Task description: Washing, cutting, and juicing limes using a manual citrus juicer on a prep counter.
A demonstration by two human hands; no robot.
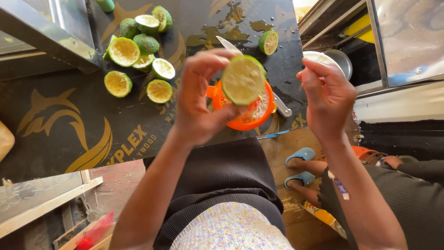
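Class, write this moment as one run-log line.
left hand: holds lime half | right hand: pinched shut, contents unclear | below: orange strainer | board: cut limes, knife

A makeshift street juice stall: halved limes (138, 51) on a plywood counter (60, 125), an orange strainer (245, 121), a knife (254, 76).

At frame centre, the lime half (243, 79) shows pale yellow-green flesh inside a green rim, above a bright orange strainer (240, 121). The tabletop (60, 120) is black with golden swirls. Upper left, the cut limes (138, 46) are dark green outside and pale inside. Lower right, the sandals (299, 155) are light blue.
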